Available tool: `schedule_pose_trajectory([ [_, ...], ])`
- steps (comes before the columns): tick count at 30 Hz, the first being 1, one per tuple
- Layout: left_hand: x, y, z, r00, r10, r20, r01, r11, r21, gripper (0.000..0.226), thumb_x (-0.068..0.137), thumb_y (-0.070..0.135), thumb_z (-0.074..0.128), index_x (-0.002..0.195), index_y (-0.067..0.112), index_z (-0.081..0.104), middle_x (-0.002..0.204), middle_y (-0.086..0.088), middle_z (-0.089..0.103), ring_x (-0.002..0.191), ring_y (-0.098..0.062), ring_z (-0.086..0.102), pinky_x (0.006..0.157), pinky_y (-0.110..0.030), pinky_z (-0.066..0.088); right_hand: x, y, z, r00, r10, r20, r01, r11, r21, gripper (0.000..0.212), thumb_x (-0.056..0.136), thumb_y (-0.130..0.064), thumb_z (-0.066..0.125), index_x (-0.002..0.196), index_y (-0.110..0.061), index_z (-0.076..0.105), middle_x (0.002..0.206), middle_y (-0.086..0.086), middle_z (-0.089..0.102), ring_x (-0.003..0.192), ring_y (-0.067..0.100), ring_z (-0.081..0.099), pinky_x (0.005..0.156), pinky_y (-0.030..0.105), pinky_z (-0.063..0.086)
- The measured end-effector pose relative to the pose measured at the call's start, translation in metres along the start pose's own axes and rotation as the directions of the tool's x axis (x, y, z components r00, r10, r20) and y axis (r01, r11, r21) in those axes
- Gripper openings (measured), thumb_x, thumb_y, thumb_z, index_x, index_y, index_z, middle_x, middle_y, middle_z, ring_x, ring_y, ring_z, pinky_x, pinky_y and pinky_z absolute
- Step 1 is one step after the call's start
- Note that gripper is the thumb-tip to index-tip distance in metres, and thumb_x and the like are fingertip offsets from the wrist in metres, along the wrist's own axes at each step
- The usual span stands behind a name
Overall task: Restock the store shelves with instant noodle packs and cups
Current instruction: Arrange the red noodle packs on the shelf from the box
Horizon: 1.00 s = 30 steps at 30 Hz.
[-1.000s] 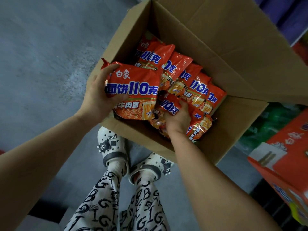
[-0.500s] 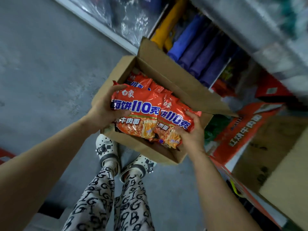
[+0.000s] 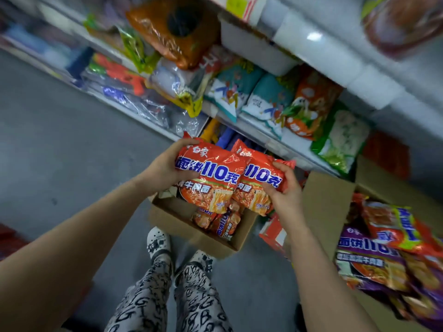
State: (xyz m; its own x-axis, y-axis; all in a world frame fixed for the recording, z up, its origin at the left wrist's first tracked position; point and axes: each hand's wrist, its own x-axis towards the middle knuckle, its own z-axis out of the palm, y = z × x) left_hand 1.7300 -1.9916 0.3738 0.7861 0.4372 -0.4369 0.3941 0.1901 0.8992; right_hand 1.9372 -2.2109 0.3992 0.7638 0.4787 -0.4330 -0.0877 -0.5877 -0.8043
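Stocked shelves (image 3: 260, 134) rise behind the open cardboard box (image 3: 177, 221), which holds a few orange packs (image 3: 225, 225). Above the box, two overlapping noodle packs (image 3: 215, 180) are held. The grip of the left hand (image 3: 165, 167) curls round one pack's edge, and that of the right hand (image 3: 285, 190) curls round the other's.

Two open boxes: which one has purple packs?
The right box, beside the right hand; purple packs lie in it. The box by the feet shows only red packs.
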Motion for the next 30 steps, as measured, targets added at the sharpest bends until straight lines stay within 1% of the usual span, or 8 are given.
schedule_pose_trajectory([
  [3, -0.019, 0.055, -0.005, 0.997, 0.074, 0.002, -0.074, 0.997, -0.01, 0.069, 0.079, 0.013, 0.079, 0.134, 0.036, 0.043, 0.122, -0.003, 0.06, 0.101, -0.02, 0.069, 0.077, -0.043, 0.061, -0.017, -0.05, -0.025, 0.997, -0.07, -0.007, 0.071, 0.995, 0.069, 0.052, 0.086, -0.002, 0.071, 0.112, -0.045, 0.058, 0.118, -0.004, 0.064, 0.098, 0.016, 0.068, 0.074, 0.037, 0.061],
  [6, -0.042, 0.109, -0.006, 0.989, 0.146, -0.006, -0.146, 0.989, -0.004, 0.068, 0.081, 0.008, 0.076, 0.134, 0.033, 0.042, 0.12, -0.003, 0.059, 0.099, -0.019, 0.07, 0.071, -0.034, 0.061, -0.042, -0.098, -0.05, 0.988, -0.156, -0.012, 0.157, 0.982, 0.108, 0.05, 0.087, -0.001, 0.07, 0.115, -0.041, 0.057, 0.122, -0.002, 0.062, 0.099, 0.016, 0.067, 0.068, 0.028, 0.059],
  [11, -0.069, 0.177, -0.008, 0.96, 0.281, 0.004, -0.28, 0.958, 0.064, 0.068, 0.081, 0.009, 0.076, 0.136, 0.031, 0.041, 0.118, -0.001, 0.06, 0.099, -0.016, 0.069, 0.072, -0.032, 0.06, -0.071, -0.156, -0.083, 0.953, -0.301, -0.045, 0.304, 0.943, 0.137, 0.051, 0.086, -0.001, 0.071, 0.108, -0.046, 0.062, 0.114, -0.005, 0.067, 0.1, 0.022, 0.069, 0.082, 0.049, 0.06],
  [14, -0.084, 0.218, -0.01, 0.931, 0.366, -0.003, -0.364, 0.926, 0.104, 0.067, 0.081, 0.008, 0.077, 0.135, 0.03, 0.043, 0.118, -0.001, 0.06, 0.097, -0.017, 0.069, 0.072, -0.032, 0.06, -0.084, -0.187, -0.105, 0.918, -0.39, -0.07, 0.396, 0.909, 0.127, 0.05, 0.086, -0.001, 0.072, 0.109, -0.044, 0.062, 0.113, -0.007, 0.067, 0.101, 0.021, 0.069, 0.086, 0.053, 0.058],
  [17, -0.099, 0.259, -0.011, 0.89, 0.455, -0.018, -0.448, 0.882, 0.144, 0.068, 0.079, 0.008, 0.078, 0.134, 0.03, 0.045, 0.118, 0.0, 0.061, 0.096, -0.017, 0.07, 0.074, -0.032, 0.06, -0.096, -0.216, -0.126, 0.891, -0.446, -0.082, 0.453, 0.88, 0.144, 0.049, 0.086, -0.001, 0.072, 0.108, -0.044, 0.062, 0.109, -0.006, 0.069, 0.098, 0.024, 0.07, 0.083, 0.058, 0.057],
  [22, -0.117, 0.315, -0.011, 0.827, 0.56, -0.043, -0.545, 0.819, 0.18, 0.069, 0.078, 0.007, 0.079, 0.134, 0.03, 0.046, 0.119, -0.002, 0.062, 0.096, -0.014, 0.069, 0.078, -0.032, 0.06, -0.116, -0.261, -0.162, 0.824, -0.556, -0.112, 0.566, 0.817, 0.106, 0.05, 0.085, -0.002, 0.074, 0.107, -0.045, 0.062, 0.113, -0.001, 0.067, 0.098, 0.025, 0.07, 0.081, 0.052, 0.059],
  [27, -0.131, 0.36, -0.005, 0.764, 0.642, -0.06, -0.62, 0.757, 0.203, 0.069, 0.078, 0.009, 0.079, 0.133, 0.032, 0.045, 0.12, 0.0, 0.059, 0.095, -0.011, 0.069, 0.074, -0.029, 0.059, -0.129, -0.295, -0.192, 0.761, -0.636, -0.129, 0.648, 0.754, 0.104, 0.045, 0.085, -0.007, 0.074, 0.118, -0.033, 0.06, 0.116, 0.002, 0.067, 0.098, 0.021, 0.071, 0.075, 0.041, 0.061],
  [30, -0.138, 0.383, -0.005, 0.724, 0.685, -0.075, -0.657, 0.719, 0.225, 0.068, 0.077, 0.013, 0.079, 0.132, 0.037, 0.046, 0.12, 0.001, 0.059, 0.096, -0.012, 0.069, 0.074, -0.033, 0.061, -0.135, -0.314, -0.207, 0.741, -0.657, -0.14, 0.671, 0.723, 0.163, 0.043, 0.086, -0.009, 0.074, 0.118, -0.034, 0.06, 0.12, 0.006, 0.066, 0.099, 0.024, 0.071, 0.076, 0.046, 0.061],
])
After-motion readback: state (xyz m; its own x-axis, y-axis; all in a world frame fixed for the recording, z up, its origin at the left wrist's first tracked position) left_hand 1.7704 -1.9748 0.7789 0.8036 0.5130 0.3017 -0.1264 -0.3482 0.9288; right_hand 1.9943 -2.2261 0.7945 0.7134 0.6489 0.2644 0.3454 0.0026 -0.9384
